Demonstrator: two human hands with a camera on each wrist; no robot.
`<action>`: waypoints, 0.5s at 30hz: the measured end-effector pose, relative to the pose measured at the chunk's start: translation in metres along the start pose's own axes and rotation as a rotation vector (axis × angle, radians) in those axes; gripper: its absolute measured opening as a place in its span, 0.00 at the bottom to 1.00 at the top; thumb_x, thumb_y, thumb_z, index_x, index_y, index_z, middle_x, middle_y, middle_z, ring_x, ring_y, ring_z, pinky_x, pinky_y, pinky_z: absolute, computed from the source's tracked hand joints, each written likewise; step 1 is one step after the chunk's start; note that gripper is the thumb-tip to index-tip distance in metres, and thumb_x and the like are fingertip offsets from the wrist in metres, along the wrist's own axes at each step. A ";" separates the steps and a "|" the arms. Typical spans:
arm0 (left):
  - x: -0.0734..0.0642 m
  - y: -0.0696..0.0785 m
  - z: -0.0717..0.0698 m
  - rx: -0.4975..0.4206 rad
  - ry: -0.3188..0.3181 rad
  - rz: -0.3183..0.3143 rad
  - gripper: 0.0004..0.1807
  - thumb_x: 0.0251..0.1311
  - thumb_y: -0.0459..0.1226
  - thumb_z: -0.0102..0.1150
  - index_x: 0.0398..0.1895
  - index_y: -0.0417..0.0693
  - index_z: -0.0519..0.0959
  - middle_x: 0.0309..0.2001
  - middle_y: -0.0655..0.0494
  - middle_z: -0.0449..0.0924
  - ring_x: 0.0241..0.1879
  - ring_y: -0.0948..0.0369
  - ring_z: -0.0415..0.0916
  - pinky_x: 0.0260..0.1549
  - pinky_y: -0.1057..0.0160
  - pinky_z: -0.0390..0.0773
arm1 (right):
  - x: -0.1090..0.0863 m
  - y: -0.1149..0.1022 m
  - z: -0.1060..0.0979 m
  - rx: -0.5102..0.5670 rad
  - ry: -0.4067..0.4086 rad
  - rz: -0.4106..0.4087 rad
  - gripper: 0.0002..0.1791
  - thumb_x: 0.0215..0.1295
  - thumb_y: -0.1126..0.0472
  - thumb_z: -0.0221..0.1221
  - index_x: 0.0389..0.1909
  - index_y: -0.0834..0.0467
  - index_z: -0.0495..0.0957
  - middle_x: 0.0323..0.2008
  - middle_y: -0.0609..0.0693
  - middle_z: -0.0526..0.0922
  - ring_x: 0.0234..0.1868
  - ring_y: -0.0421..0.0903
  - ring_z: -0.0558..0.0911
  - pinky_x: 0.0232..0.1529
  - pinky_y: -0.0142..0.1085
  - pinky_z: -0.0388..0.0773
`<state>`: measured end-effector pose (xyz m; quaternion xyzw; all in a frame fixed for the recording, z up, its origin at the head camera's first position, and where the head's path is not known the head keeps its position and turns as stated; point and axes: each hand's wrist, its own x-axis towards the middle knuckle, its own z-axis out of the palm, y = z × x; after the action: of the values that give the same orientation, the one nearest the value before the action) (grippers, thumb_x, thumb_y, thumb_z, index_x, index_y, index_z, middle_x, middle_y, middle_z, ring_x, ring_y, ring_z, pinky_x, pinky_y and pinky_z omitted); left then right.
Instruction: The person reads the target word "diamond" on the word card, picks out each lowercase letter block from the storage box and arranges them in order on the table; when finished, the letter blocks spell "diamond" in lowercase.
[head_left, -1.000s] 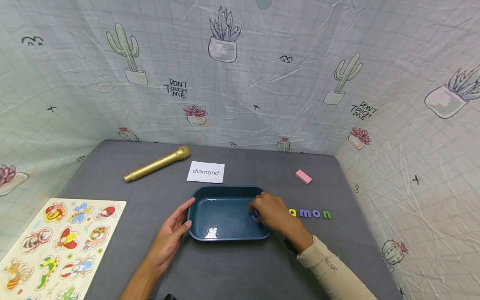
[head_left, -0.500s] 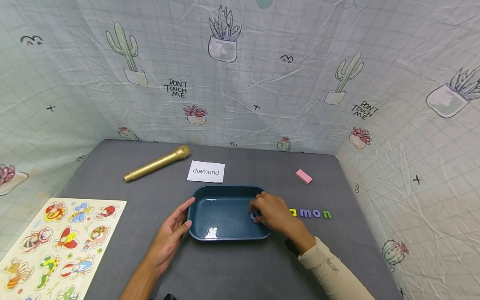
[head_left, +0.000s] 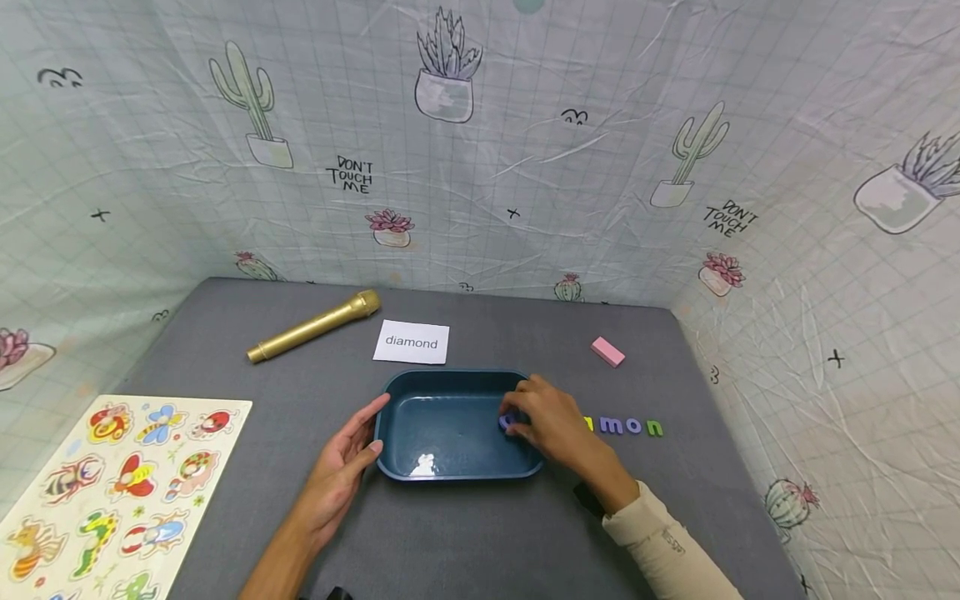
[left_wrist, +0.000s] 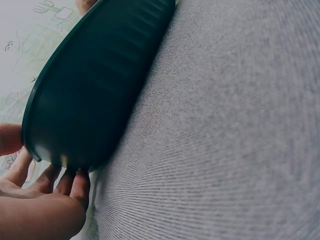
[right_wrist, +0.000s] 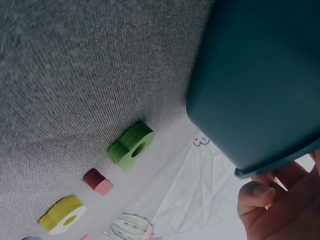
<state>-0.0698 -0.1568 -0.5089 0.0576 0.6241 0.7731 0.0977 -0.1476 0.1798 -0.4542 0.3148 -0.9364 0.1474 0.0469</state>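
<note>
A dark teal plastic tray [head_left: 450, 475] stands mid-table, its outer wall [left_wrist: 85, 100] filling much of the left wrist view. My left hand [head_left: 341, 475] holds its left end, thumb at the rim and fingers against the outside. At the right end, my right hand [head_left: 547, 423] reaches over the rim and pinches a blue-purple toy letter [head_left: 506, 423], partly covered by the fingers. Right of the tray, a row of letters holds a partly hidden yellow one, a purple m [head_left: 611, 426], a purple o [head_left: 633, 427] and a green n [head_left: 655, 427]. A green letter [right_wrist: 130, 145] shows close to the tray in the right wrist view.
Behind the tray lies a white card [head_left: 412, 342] reading "diamond". A gold microphone [head_left: 313, 327] is at the back left, a pink eraser-like block [head_left: 607, 352] at the back right. An insect puzzle board [head_left: 127, 492] covers the left front. A patterned cloth [head_left: 480, 183] hangs behind.
My right hand has shifted slightly to the right and up, its fingers spread a little more, so more of the blue-purple letter shows. The left hand and tray stay put.
</note>
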 end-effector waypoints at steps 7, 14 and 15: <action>0.000 0.000 0.000 0.003 -0.001 0.007 0.34 0.80 0.30 0.49 0.85 0.51 0.56 0.87 0.55 0.47 0.87 0.55 0.33 0.69 0.84 0.55 | -0.004 0.003 -0.007 0.027 0.057 -0.003 0.13 0.56 0.58 0.80 0.41 0.47 0.90 0.41 0.43 0.86 0.41 0.41 0.78 0.36 0.35 0.79; 0.000 0.000 0.000 -0.003 -0.001 0.009 0.34 0.80 0.29 0.49 0.86 0.51 0.56 0.87 0.54 0.46 0.87 0.55 0.32 0.69 0.84 0.56 | -0.007 0.007 -0.017 0.051 0.111 0.003 0.14 0.53 0.58 0.81 0.41 0.46 0.90 0.41 0.44 0.87 0.42 0.42 0.79 0.39 0.39 0.81; 0.000 0.000 0.000 -0.004 -0.003 0.009 0.34 0.80 0.29 0.49 0.86 0.50 0.56 0.87 0.54 0.46 0.87 0.55 0.32 0.69 0.84 0.56 | -0.007 0.007 -0.019 0.059 0.115 0.005 0.14 0.53 0.58 0.81 0.41 0.47 0.91 0.41 0.44 0.87 0.42 0.42 0.79 0.39 0.39 0.82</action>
<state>-0.0698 -0.1566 -0.5086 0.0613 0.6221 0.7747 0.0950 -0.1459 0.1949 -0.4395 0.3047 -0.9283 0.1928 0.0912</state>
